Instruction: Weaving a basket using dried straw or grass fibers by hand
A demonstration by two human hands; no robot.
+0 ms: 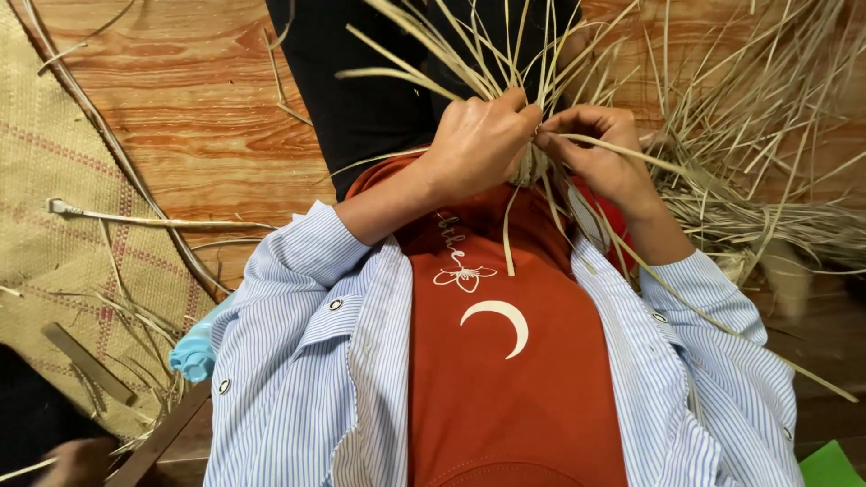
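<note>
My left hand point(478, 140) is closed around the base of a bundle of pale flat straw strips point(492, 50) that fan upward over my black-trousered lap. Just to its right, my right hand point(604, 158) pinches a single straw strip point(667, 167) that runs off to the right. The two hands touch at the bundle's gathered base, above my rust-red shirt. Several long strips hang down across my shirt and right sleeve.
A loose heap of straw point(767, 198) lies on the wooden floor point(189, 99) at right. A woven mat point(54, 234) covers the floor at left, with scattered strips. A light blue object point(194, 352) sits by my left side. Another person's hand point(77, 460) shows at bottom left.
</note>
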